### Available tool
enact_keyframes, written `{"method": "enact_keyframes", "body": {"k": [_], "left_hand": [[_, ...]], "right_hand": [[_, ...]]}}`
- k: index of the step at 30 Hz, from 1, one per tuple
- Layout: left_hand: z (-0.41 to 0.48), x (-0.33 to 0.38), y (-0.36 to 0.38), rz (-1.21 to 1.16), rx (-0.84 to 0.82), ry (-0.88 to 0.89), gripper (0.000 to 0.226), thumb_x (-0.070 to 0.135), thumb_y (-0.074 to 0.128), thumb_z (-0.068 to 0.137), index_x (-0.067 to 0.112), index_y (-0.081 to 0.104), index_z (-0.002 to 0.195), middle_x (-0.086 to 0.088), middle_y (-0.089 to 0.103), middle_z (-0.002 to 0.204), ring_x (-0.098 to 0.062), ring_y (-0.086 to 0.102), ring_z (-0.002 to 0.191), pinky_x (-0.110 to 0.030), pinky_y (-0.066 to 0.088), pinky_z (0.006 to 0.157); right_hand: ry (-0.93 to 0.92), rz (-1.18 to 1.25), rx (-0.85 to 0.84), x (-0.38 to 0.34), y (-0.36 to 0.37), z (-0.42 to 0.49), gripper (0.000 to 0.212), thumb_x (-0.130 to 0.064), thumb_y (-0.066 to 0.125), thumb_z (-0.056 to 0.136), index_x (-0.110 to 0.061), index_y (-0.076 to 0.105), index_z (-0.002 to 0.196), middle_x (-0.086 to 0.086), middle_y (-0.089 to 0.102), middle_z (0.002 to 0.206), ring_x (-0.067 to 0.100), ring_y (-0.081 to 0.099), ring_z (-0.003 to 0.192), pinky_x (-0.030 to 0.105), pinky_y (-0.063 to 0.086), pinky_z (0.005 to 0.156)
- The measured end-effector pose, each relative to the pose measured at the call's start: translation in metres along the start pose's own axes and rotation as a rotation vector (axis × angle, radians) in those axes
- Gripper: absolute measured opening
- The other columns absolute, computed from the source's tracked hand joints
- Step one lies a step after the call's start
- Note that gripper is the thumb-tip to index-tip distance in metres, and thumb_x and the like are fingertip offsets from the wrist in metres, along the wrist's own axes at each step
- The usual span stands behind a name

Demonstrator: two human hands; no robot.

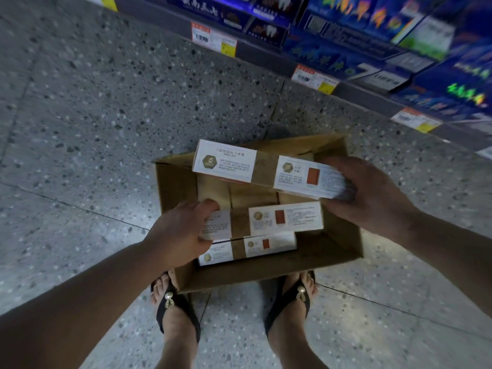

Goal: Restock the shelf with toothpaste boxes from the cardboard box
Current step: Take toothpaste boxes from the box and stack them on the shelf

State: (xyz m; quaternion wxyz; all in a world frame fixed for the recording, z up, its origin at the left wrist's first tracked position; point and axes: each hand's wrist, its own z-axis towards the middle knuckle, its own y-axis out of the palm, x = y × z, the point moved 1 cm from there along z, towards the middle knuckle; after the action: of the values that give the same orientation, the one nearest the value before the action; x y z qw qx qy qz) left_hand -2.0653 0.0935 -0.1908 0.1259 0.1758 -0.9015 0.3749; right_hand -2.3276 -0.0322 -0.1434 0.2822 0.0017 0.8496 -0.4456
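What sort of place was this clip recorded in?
Most likely a retail shop aisle, perhaps a supermarket or pharmacy. A low shelf is packed with blue product boxes, barcoded price tags run along its edge, and an open cardboard box holding toothpaste boxes sits on the speckled floor.

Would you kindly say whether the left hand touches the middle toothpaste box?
Touching: the head view shows the left hand gripping one end of the middle toothpaste box.
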Motion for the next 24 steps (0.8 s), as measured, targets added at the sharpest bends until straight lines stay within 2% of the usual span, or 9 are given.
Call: {"method": "enact_keyframes", "body": {"k": [3, 6, 10, 12, 14, 17, 19, 21, 24], "left_hand": [[-0.047, 0.01, -0.037, -0.006, 0.039, 0.052, 0.062, 0.032, 0.07, 0.073, 0.03, 0.042, 0.129, 0.0, 0.056, 0.124, -0.018, 0.054, 0.111, -0.026, 0.047, 0.077], [-0.099, 0.024, -0.083, -0.029, 0.073, 0.059, 0.063, 0.033, 0.073, 0.066, 0.029, 0.051, 0.125, -0.002, 0.06, 0.121, -0.02, 0.059, 0.104, -0.024, 0.048, 0.073], [-0.161, 0.047, -0.153, -0.079, 0.089, 0.085, 0.06, 0.042, 0.057, 0.048, 0.039, 0.052, 0.108, 0.004, 0.068, 0.095, -0.012, 0.066, 0.074, -0.008, 0.037, 0.057], [-0.19, 0.068, -0.195, -0.07, 0.13, 0.139, 0.062, 0.046, 0.053, 0.05, 0.043, 0.048, 0.112, 0.01, 0.063, 0.105, -0.011, 0.064, 0.085, -0.013, 0.043, 0.061], [-0.22, 0.088, -0.23, -0.028, 0.218, 0.174, 0.072, 0.055, 0.046, 0.049, 0.045, 0.048, 0.12, 0.015, 0.053, 0.119, -0.011, 0.059, 0.104, -0.021, 0.047, 0.08], [-0.267, 0.126, -0.285, -0.09, 0.29, 0.272, 0.062, 0.054, 0.047, 0.048, 0.043, 0.052, 0.109, 0.011, 0.063, 0.105, -0.017, 0.065, 0.093, -0.023, 0.051, 0.075], [-0.301, 0.149, -0.318, -0.058, 0.253, 0.352, 0.052, 0.055, 0.047, 0.052, 0.044, 0.052, 0.102, 0.025, 0.055, 0.092, -0.007, 0.06, 0.087, -0.011, 0.043, 0.068], [-0.333, 0.171, -0.348, -0.01, 0.24, 0.425, 0.045, 0.053, 0.047, 0.052, 0.048, 0.046, 0.096, 0.034, 0.049, 0.087, 0.002, 0.054, 0.086, -0.009, 0.041, 0.069], [-0.377, 0.204, -0.385, 0.001, 0.268, 0.508, 0.037, 0.041, 0.06, 0.06, 0.047, 0.045, 0.094, 0.029, 0.053, 0.092, 0.006, 0.052, 0.089, -0.013, 0.043, 0.074]], "right_hand": [[0.04, 0.04, 0.015, -0.031, -0.042, -0.026, 0.058, -0.019, 0.073, 0.072, -0.02, 0.051, 0.125, -0.012, 0.042, 0.104, 0.009, 0.042, 0.099, 0.025, 0.036, 0.078], [0.035, 0.043, 0.074, -0.059, -0.09, -0.059, 0.061, -0.023, 0.073, 0.068, -0.019, 0.052, 0.125, -0.012, 0.044, 0.105, 0.012, 0.047, 0.102, 0.02, 0.038, 0.079], [-0.007, 0.096, 0.152, -0.097, -0.159, -0.107, 0.057, -0.043, 0.061, 0.062, -0.033, 0.05, 0.116, -0.012, 0.053, 0.102, 0.007, 0.053, 0.092, 0.014, 0.04, 0.076], [-0.008, 0.099, 0.229, -0.123, -0.2, -0.136, 0.056, -0.044, 0.063, 0.061, -0.037, 0.045, 0.114, -0.013, 0.054, 0.102, -0.003, 0.05, 0.089, 0.012, 0.04, 0.077], [-0.013, 0.095, 0.308, -0.148, -0.239, -0.168, 0.058, -0.03, 0.072, 0.061, -0.035, 0.046, 0.113, -0.011, 0.054, 0.101, -0.006, 0.047, 0.091, 0.003, 0.037, 0.077], [0.008, 0.113, 0.38, -0.188, -0.297, -0.217, 0.055, -0.023, 0.079, 0.062, -0.04, 0.051, 0.106, -0.009, 0.055, 0.097, 0.0, 0.052, 0.087, 0.014, 0.041, 0.074], [0.043, 0.198, 0.412, -0.215, -0.333, -0.252, 0.048, -0.034, 0.068, 0.06, -0.045, 0.05, 0.103, -0.008, 0.058, 0.097, 0.005, 0.055, 0.09, 0.018, 0.041, 0.076], [0.085, 0.24, 0.468, -0.235, -0.362, -0.289, 0.05, -0.042, 0.059, 0.058, -0.04, 0.05, 0.107, -0.011, 0.059, 0.097, 0.005, 0.055, 0.093, 0.016, 0.04, 0.075], [0.126, 0.189, 0.577, -0.257, -0.397, -0.35, 0.06, -0.049, 0.06, 0.056, -0.031, 0.05, 0.113, -0.014, 0.058, 0.099, 0.003, 0.054, 0.091, 0.013, 0.036, 0.073]]}}
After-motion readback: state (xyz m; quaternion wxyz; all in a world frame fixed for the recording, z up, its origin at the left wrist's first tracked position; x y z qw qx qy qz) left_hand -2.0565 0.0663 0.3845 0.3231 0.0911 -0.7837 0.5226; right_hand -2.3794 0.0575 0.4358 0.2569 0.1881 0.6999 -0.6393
